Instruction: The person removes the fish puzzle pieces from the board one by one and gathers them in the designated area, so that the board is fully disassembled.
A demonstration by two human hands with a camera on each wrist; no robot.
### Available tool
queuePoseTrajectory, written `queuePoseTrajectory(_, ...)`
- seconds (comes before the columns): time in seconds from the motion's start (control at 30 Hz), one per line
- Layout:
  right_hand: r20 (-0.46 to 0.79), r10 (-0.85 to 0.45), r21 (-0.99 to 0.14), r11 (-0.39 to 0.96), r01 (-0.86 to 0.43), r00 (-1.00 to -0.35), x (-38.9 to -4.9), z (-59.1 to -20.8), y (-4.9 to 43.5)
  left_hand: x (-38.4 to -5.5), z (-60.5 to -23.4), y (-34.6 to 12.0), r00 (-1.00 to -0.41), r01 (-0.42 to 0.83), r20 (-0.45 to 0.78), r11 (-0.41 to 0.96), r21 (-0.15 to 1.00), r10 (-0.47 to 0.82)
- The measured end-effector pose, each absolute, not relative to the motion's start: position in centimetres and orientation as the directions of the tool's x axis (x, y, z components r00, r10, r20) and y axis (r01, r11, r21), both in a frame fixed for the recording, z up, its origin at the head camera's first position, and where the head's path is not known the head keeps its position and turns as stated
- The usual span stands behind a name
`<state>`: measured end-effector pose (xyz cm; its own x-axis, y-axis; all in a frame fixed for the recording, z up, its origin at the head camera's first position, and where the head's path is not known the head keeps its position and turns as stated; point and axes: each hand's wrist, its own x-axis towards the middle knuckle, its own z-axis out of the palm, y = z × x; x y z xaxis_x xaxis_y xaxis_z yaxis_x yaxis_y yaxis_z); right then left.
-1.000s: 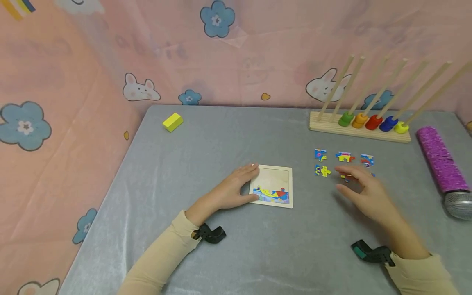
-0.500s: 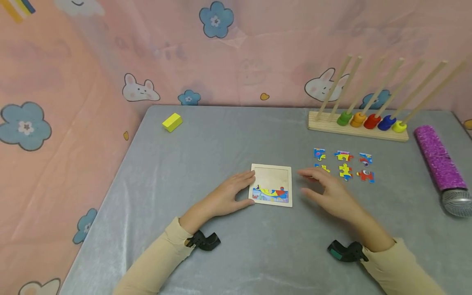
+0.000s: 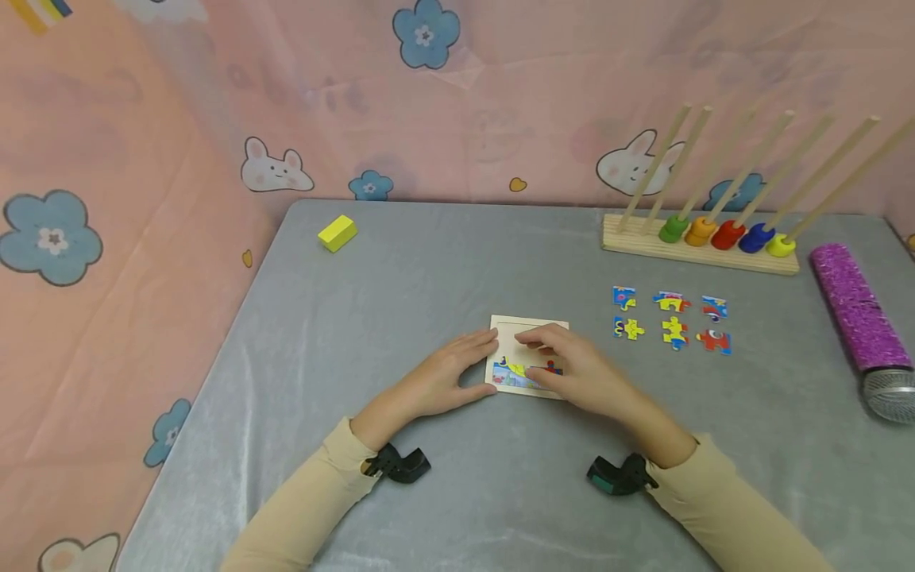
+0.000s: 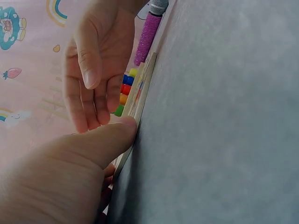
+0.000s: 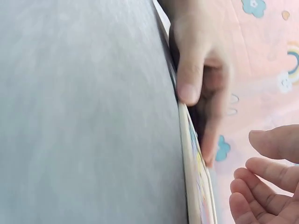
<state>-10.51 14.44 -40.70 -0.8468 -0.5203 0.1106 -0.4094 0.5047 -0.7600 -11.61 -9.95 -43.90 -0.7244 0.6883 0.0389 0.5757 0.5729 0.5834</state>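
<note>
A square wooden puzzle tray [image 3: 532,321] lies on the grey table, its lower part filled with joined picture pieces [image 3: 511,376]. My left hand [image 3: 436,377] grips the tray's left side, thumb at the near corner and fingers farther up the edge. Over the tray's right half hovers my right hand [image 3: 582,372], fingers loosely bent and thumb apart. In the left wrist view the right hand [image 4: 100,65] holds nothing and is raised off the tray. Several loose jigsaw pieces [image 3: 673,334] lie in two rows to the right of the tray.
A wooden bead rack [image 3: 700,253] with tall pegs and coloured beads stands at the back right. The purple glitter microphone [image 3: 858,310] lies at the right edge. A yellow block [image 3: 337,233] sits at the back left, before a pink patterned cloth.
My right hand has moved left from above the loose pieces to over the tray. My left hand stays at the tray's left edge.
</note>
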Motion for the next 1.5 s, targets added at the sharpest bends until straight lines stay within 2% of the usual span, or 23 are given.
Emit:
queuePoseTrajectory(0.27, 0.041, -0.521, -0.771, 0.526, -0.359, -0.853, -10.0, -41.6, 12.3, -11.4, -43.8, -10.0, -0.721, 0.581, 0.057, 0.557, 0.594, 0.691)
queuePoseTrajectory(0.67, 0.13, -0.47, -0.702, 0.579, -0.415, -0.873, -9.5, -42.8, 11.7, -11.6, -43.7, -10.0, -0.718, 0.584, 0.061, 0.552, 0.596, 0.693)
queuePoseTrajectory(0.9, 0.119, -0.435, -0.675, 0.624, -0.394, -0.893, -9.4, -42.9, 11.4, -11.5, -43.8, -10.0, -0.719, 0.589, 0.071, 0.553, 0.59, 0.691)
queuePoseTrajectory(1.5, 0.091, -0.41, -0.744, 0.577, -0.335, -0.908, -9.3, -42.8, 11.4, -11.6, -43.7, -10.0, -0.723, 0.58, 0.062, 0.556, 0.595, 0.688)
